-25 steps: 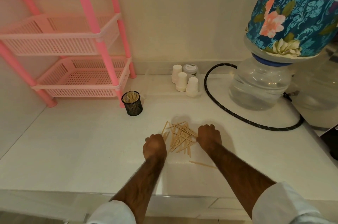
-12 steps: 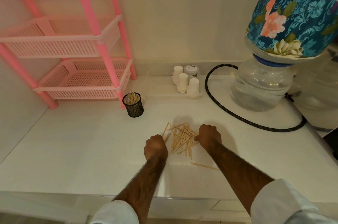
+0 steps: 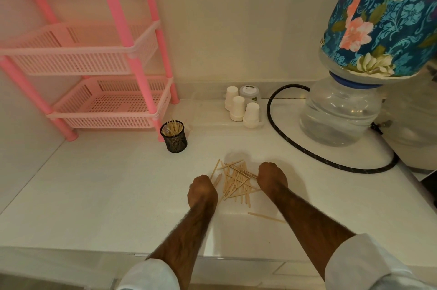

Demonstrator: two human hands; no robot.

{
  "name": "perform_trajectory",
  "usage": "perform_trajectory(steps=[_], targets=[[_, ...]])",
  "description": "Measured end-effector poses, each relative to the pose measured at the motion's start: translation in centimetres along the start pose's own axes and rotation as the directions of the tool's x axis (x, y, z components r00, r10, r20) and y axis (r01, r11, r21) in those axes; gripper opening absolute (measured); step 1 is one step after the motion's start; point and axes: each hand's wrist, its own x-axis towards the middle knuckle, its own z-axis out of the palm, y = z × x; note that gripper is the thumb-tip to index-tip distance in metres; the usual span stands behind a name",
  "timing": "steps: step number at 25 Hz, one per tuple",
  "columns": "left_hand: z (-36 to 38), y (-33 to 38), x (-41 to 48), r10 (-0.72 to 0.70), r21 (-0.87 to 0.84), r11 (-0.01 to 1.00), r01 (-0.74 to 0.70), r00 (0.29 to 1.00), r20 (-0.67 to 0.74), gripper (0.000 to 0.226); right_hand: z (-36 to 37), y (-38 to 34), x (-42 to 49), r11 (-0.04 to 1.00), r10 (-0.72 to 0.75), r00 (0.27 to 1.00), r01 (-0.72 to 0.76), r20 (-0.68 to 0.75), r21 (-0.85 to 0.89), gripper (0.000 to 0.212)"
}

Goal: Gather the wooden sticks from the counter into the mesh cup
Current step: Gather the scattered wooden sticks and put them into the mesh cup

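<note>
A loose pile of thin wooden sticks lies on the white counter. My left hand sits at the pile's left edge, fingers curled down over the stick ends. At the pile's right edge my right hand does the same. The fingertips of both hands are hidden under the knuckles. One stray stick lies nearer to me, between my forearms. The black mesh cup stands upright beyond and left of the pile, with several sticks in it.
A pink plastic rack stands at the back left, one leg right beside the cup. White paper cups and a lidded jar sit at the back. A black hose loops around a water jug at the right.
Both hands stay at the pile's edges. The right hand has shifted slightly left onto the stick ends. The pile has barely moved.
</note>
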Motion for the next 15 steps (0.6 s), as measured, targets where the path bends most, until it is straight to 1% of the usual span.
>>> perform_trajectory(steps=[6,10,13,15], targets=[[-0.6,-0.1,0.0,0.001,-0.048,0.999,-0.001,1.0,-0.003,0.015,-0.9,0.7,0.2,0.998,-0.02,1.0,0.019,0.02,0.059,0.009],[-0.8,-0.7,0.1,0.025,-0.067,0.997,-0.026,1.0,-0.018,0.008,-1.3,1.1,0.3,0.993,-0.056,0.997,0.05,0.053,0.107,0.014],[-1.0,-1.0,0.4,0.038,-0.089,0.995,-0.039,0.999,-0.009,0.008,-1.4,1.2,0.3,0.986,-0.066,0.994,0.052,0.085,0.16,0.018],[-1.2,-1.1,0.5,0.042,-0.109,0.993,-0.043,0.999,-0.005,0.011,-1.5,1.2,0.3,0.981,-0.055,0.994,0.036,0.097,0.192,0.018]])
